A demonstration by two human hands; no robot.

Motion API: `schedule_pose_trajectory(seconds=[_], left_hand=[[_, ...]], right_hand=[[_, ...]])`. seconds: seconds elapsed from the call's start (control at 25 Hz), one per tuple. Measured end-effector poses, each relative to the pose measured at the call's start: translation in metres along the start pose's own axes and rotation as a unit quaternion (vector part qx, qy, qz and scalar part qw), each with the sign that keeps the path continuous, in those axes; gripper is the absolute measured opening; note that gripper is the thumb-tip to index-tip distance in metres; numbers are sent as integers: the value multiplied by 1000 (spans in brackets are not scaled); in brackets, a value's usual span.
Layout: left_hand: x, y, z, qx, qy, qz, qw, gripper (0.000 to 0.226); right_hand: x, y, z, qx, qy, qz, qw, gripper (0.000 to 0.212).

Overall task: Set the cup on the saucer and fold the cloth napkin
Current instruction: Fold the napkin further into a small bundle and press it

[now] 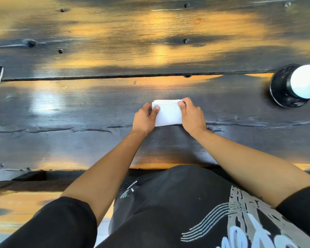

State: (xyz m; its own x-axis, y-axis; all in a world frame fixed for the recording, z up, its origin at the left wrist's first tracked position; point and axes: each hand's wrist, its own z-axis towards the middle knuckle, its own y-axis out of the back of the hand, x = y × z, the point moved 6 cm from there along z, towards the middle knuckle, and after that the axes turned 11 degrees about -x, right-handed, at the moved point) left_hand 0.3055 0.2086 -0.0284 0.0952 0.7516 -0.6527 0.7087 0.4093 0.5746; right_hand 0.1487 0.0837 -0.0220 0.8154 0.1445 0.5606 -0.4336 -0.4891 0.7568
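A white cloth napkin [168, 113] lies folded into a small rectangle on the dark wooden table [97, 108], straight ahead of me. My left hand [145, 119] grips its left edge with thumb on top and fingers curled at the side. My right hand [191, 116] grips the right edge the same way, pinching the far right corner. Far to the right, a white cup [305, 81] stands on a glossy black saucer [280, 86], partly cut by the frame edge.
The table is made of wide dark planks with orange worn patches, bolt heads and a long gap [97, 78] between planks. Its near edge [150, 167] runs just in front of my black-clothed torso.
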Motion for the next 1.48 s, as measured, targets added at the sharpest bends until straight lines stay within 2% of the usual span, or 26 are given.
schedule_pose_trajectory(seconds=[0.16, 0.4, 0.56, 0.68, 0.76, 0.88, 1.0, 1.08, 1.12, 1.2, 1.28, 1.32, 1.4, 1.48], left_hand=[[-3, -3, 1, -29, 7, 47, 998, 36], [-6, -3, -1, -85, 34, 51, 995, 42], [5, -3, 0, -77, 29, 167, 983, 62], [5, 0, 1, -77, 14, 249, 965, 70], [2, -4, 2, -94, -21, 285, 954, 68], [0, -8, -3, -177, -90, 324, 925, 64], [9, -12, -5, -196, -78, 296, 932, 64], [2, -3, -10, -242, -79, 234, 938, 56], [-2, 3, -13, -274, -104, 210, 933, 49], [-16, 4, -25, -305, -236, 229, 894, 40], [-31, -21, -37, -197, -378, 302, 853, 65], [-33, -31, -38, -139, -403, 335, 840, 78], [-27, -37, -26, -83, -387, 390, 831, 102], [-14, -32, -9, -66, -344, 429, 833, 119]], right_hand=[[-1, -5, 7, -20, -26, 2, 999, 39], [-1, -7, 11, -45, -61, -21, 997, 46], [-2, -8, 14, -63, -83, -53, 993, 44], [2, -5, 13, -88, -40, -118, 988, 51], [-1, -7, 15, -120, 12, -182, 976, 57], [-3, -13, 15, -161, 51, -218, 961, 59], [-7, -19, 16, -153, 57, -211, 964, 59], [-11, -16, 15, -154, 56, -203, 965, 59], [-11, -15, 16, -156, 56, -198, 966, 59], [-10, -15, 15, -161, 52, -187, 968, 59], [-9, -14, 16, -165, 48, -171, 970, 57], [-9, -13, 17, -166, 50, -164, 971, 55], [-11, -12, 17, -163, 64, -172, 969, 53], [-12, -13, 17, -160, 72, -196, 965, 54]])
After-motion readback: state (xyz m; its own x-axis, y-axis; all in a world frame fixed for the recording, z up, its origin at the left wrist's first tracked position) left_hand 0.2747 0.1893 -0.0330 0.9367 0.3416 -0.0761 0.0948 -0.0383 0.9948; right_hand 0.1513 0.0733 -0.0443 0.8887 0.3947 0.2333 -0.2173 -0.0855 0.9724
